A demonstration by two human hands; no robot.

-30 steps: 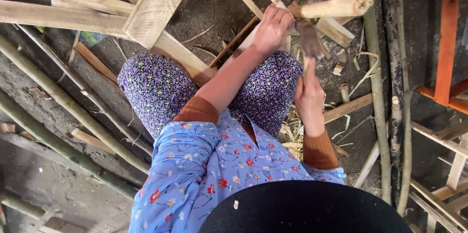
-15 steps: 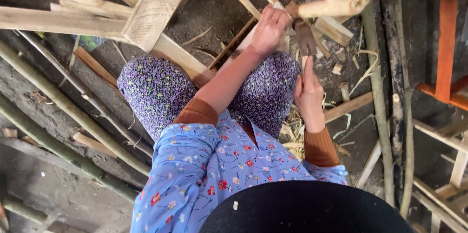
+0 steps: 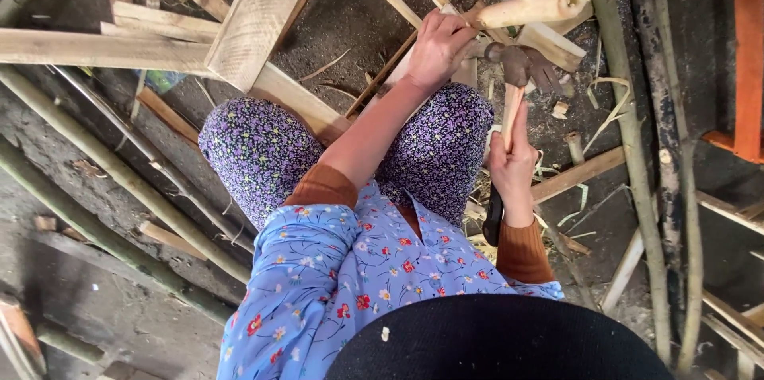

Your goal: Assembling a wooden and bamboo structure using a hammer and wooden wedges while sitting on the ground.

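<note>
hands point(image 3: 436, 47) – 2 | hammer point(image 3: 519, 70) – 1 | peeled log point(image 3: 535, 7) – 1 | orange rails point(image 3: 748, 54) – 2

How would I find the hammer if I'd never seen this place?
Find the flowery purple trousers. Just past the right knee, the right hand grips a pale wooden handle pointing away. The hammer is the only thing there with a dark rusty metal head; everything around is bare wood.

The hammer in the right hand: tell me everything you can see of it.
The hammer is a claw hammer with a dark, rusty-looking metal head and a pale wooden handle. The right hand grips the handle low down, index finger stretched along it. It stands roughly upright in the picture, head farthest from the person, just below the peeled pale log that the left hand steadies. Whether the head touches the wood cannot be told.
</note>
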